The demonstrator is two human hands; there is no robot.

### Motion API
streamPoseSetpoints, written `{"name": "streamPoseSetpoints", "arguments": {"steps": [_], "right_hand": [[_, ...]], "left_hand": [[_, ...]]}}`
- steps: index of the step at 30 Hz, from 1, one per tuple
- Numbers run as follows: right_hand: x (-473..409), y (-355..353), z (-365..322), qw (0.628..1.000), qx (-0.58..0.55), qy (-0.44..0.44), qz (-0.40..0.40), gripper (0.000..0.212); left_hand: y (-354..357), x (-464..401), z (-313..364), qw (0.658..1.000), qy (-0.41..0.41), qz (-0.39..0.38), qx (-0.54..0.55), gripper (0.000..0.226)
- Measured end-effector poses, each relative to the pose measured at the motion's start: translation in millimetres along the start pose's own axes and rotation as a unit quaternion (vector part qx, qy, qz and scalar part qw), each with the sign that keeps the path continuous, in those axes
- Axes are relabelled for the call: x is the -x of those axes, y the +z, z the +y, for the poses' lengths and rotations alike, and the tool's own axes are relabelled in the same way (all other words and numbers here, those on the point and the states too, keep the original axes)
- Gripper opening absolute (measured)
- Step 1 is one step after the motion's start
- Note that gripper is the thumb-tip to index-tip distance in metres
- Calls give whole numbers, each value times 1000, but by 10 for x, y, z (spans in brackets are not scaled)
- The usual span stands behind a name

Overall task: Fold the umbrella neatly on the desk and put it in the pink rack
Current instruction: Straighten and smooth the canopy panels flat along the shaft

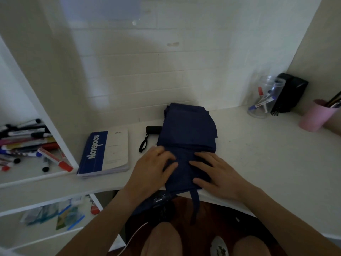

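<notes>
While both hands, left [154, 166] and right [215, 174], press flat and open-fingered on the umbrella [186, 137], its near end overhangs the desk [249, 145], partly hidden.

Desk [258, 154]: umbrella [186, 137] at centre, its near end overhanging the front edge. Left hand [151, 169] and right hand [215, 172] lie flat on its near part, side by side. Umbrella handle [153, 129] and wrist loop [144, 143] just left of it. Notebook [105, 154] farther left. Jar of pens [263, 97] at back right; cup [315, 115] right of it. Shelf [27, 174] at far left, markers [27, 143] on it.
</notes>
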State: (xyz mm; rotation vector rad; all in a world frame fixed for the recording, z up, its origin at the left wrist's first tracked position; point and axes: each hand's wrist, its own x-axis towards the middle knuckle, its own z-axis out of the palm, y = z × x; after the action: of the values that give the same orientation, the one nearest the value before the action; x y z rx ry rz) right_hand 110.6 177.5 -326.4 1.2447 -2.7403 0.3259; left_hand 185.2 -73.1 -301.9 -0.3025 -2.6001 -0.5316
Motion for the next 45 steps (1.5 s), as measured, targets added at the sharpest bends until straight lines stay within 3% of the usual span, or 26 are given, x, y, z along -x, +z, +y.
{"name": "streamPoseSetpoints", "arguments": {"steps": [2, 5, 7, 12, 17, 21, 25, 27, 30, 32, 33, 35, 37, 39, 42, 44, 45], "right_hand": [[1, -61, -6, 1000, -6, -7, -9, 64], [-69, -145, -23, 999, -34, -10, 21, 59], [-114, -138, -8, 999, -41, -1, 9, 59], [-38, -44, 154, 990, 43, 20, -132, 74], [16, -175, 214, 983, 60, 13, -175, 84], [13, -220, 207, 982, 49, 11, -182, 86], [-1, -357, 127, 987, 17, 23, -159, 89], [-17, -468, 81, 996, -21, 26, -81, 84], [-151, -638, 116, 985, -101, 67, 122, 56], [-368, -784, 202, 947, -158, 137, 243, 32], [-504, -871, 257, 925, -194, 188, 266, 25], [-770, -1008, 386, 891, -259, 293, 233, 24], [-1007, -1010, 538, 875, -296, 353, 148, 32], [-1201, -923, 650, 870, -321, 363, 91, 41], [-1365, -912, 660, 862, -363, 348, 62, 44], [-1356, -991, 618, 851, -402, 332, 72, 34], [-1335, -1024, 599, 846, -416, 323, 81, 32]], "left_hand": [[106, -81, -26, 993, 94, -67, -23, 46], [259, -58, -138, 967, 110, -211, -86, 66], [312, -15, -208, 961, 110, -227, -111, 66], [280, 23, -321, 956, 108, -242, -123, 69], [182, 33, -439, 953, 117, -250, -128, 85], [154, 43, -455, 955, 119, -240, -126, 89], [111, 36, -386, 972, 64, -214, -65, 86], [60, -53, -333, 988, 18, -151, -2, 71], [-79, -317, -277, 997, -50, 42, 33, 38], [-210, -598, -258, 976, -141, 135, 95, 32], [-281, -755, -237, 959, -202, 140, 140, 35], [-362, -1049, -225, 921, -315, 82, 215, 48], [-356, -1282, -248, 884, -381, 20, 269, 61], [-295, -1429, -288, 848, -412, -4, 332, 57], [-267, -1522, -288, 786, -423, -9, 450, 31], [-285, -1515, -274, 776, -401, 0, 487, 29], [-307, -1497, -252, 787, -382, 11, 485, 27]]}}
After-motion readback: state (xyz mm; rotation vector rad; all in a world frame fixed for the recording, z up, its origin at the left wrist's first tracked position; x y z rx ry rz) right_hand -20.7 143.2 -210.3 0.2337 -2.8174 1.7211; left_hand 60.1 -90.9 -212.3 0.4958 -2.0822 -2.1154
